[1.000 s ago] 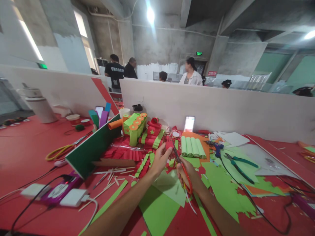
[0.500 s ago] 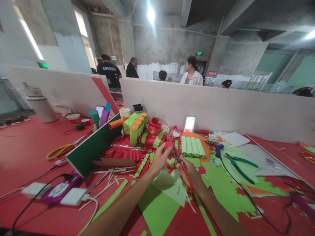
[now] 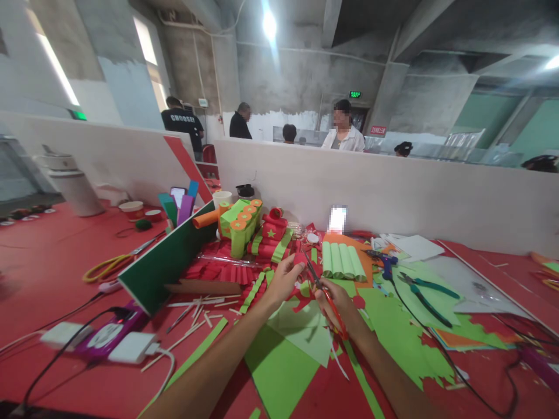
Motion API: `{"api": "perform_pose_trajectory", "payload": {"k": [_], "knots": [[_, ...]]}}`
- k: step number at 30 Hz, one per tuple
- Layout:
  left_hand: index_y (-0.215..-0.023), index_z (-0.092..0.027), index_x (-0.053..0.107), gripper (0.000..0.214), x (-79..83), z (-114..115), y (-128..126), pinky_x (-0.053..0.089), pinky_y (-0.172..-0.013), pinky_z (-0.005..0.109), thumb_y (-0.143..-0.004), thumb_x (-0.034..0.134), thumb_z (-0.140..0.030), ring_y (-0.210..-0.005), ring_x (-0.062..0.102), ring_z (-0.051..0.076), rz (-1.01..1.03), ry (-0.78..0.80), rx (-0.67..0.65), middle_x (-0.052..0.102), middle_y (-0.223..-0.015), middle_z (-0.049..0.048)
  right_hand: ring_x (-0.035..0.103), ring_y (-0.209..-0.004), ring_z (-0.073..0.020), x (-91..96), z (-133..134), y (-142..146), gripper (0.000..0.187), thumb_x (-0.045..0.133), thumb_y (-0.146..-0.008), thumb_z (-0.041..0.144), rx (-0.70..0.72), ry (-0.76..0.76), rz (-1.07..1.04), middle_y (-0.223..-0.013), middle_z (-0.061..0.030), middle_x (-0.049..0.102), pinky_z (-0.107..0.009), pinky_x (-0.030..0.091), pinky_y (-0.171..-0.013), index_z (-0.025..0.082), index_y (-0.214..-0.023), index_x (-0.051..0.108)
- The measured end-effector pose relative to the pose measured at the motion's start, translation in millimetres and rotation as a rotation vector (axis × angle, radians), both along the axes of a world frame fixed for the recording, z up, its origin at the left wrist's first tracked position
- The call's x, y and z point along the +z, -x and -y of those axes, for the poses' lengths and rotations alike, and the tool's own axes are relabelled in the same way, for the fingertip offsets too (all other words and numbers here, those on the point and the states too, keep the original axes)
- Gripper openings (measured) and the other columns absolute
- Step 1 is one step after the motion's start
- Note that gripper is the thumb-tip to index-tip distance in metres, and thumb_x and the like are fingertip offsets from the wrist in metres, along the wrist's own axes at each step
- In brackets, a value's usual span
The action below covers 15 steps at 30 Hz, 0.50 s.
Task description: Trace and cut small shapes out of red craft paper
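Between the thumb and fingers of my left hand (image 3: 283, 278) is a small piece of red paper (image 3: 299, 258). My right hand (image 3: 335, 301) grips orange-handled scissors (image 3: 328, 298), their blades pointing up and left beside the red paper. Under my hands lie a pale green sheet (image 3: 301, 329) and a brighter green sheet (image 3: 282, 372). A row of pale green paper rolls (image 3: 343, 261) sits just beyond my right hand. Left of it stands a green and orange paper model (image 3: 239, 224), next to a red paper roll with green bands (image 3: 271, 238).
A green board (image 3: 163, 267) leans at the left, near yellow-handled scissors (image 3: 107, 267) and a purple power strip (image 3: 109, 337). Green-handled pliers (image 3: 428, 294) and a blue glue gun (image 3: 386, 265) lie right. A white partition (image 3: 384, 192) runs behind; several people stand beyond it.
A scrap of red paper now shows on the pale green sheet below my hands. The scissors' handles have shifted slightly right. Beyond the partition, people have turned or shifted.
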State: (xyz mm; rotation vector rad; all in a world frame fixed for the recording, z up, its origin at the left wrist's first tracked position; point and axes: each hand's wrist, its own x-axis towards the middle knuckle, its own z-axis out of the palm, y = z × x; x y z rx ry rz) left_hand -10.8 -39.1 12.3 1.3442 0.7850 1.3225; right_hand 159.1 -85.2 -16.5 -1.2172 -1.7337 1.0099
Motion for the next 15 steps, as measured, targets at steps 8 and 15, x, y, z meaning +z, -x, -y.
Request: {"api": "perform_pose_trajectory", "payload": {"k": [8,15], "knots": [[-0.077,-0.017,0.059,0.016,-4.8,-5.6,2.9,0.041,-0.061,0.024,-0.081,0.059,-0.032,-0.064,0.054,0.014,-0.036,0.009,-0.001,0.059,-0.067,-0.0016,0.037,-0.035,-0.0085,-1.3,-3.5,-2.1,0.041,0.056,-0.086,0.062,-0.015,0.064,-0.01,-0.053,0.0068,0.044,-0.018,0.031,-0.033,0.021,-0.089,0.056],[-0.073,-0.016,0.06,0.016,-2.3,-4.2,4.9,0.04,-0.061,0.025,-0.08,0.056,-0.03,-0.062,0.054,0.014,-0.12,-0.007,-0.052,0.06,-0.065,-0.0008,0.04,-0.04,-0.0102,2.1,-3.7,-8.2,0.044,0.057,-0.084,0.064,0.014,0.07,0.051,-0.055,0.004,0.05,-0.019,0.032,-0.036,0.021,-0.095,0.059]]}}
